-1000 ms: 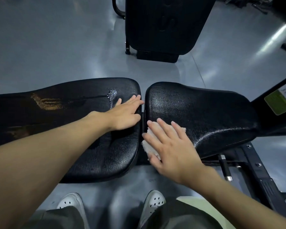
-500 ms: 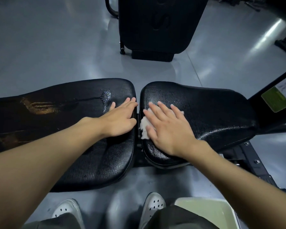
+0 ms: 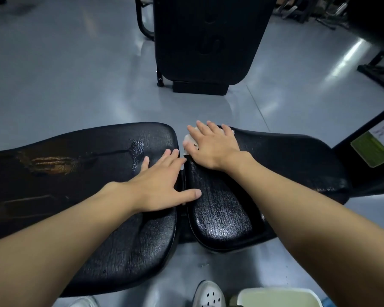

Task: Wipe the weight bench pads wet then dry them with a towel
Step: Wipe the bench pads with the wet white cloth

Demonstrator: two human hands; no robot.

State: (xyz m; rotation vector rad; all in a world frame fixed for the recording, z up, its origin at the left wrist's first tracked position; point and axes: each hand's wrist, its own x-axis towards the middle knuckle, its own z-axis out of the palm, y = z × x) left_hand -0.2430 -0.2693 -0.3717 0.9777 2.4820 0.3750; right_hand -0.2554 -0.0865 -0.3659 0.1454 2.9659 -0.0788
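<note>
— Where is the cloth just now?

— The white cloth [image 3: 190, 140] sits at the 11 o'clock corner of the seat pad [image 3: 286, 165], at its far edge by the gap. It is mostly hidden under the right hand [image 3: 213, 145]. That grip is wide open: fingers straight and spread, palm pressing the cloth flat, nothing curled round it.

— And the other hand?

— The left hand [image 3: 162, 185] lies flat on the end of the long pad [image 3: 87, 173], at 9 o'clock from the seat pad. Its grip is open too and holds nothing. The thumb reaches over the gap onto the seat pad. Bracing, I'd say.

— So how far along are they?

— In the wet stage, I'd judge, and only partway. The seat pad's near end at 6 o'clock glistens in streaks, so that part looks wiped. Its 3 o'clock end shines as well, though I cannot tell water from lamp glare there. The long pad has 1 wet patch [image 3: 138, 147] just beyond the left hand's fingers, with a thin run trailing toward 9 o'clock. The rest looks dull, with a brown worn mark [image 3: 51, 162] farther out.

— What's left?

— Most of the long pad, by my reckoning, then all the drying. I see no other towel, only a pale bin [image 3: 275, 298] at 5 o'clock beside the person's shoe [image 3: 208, 294] on the grey floor [image 3: 75, 74].
</note>
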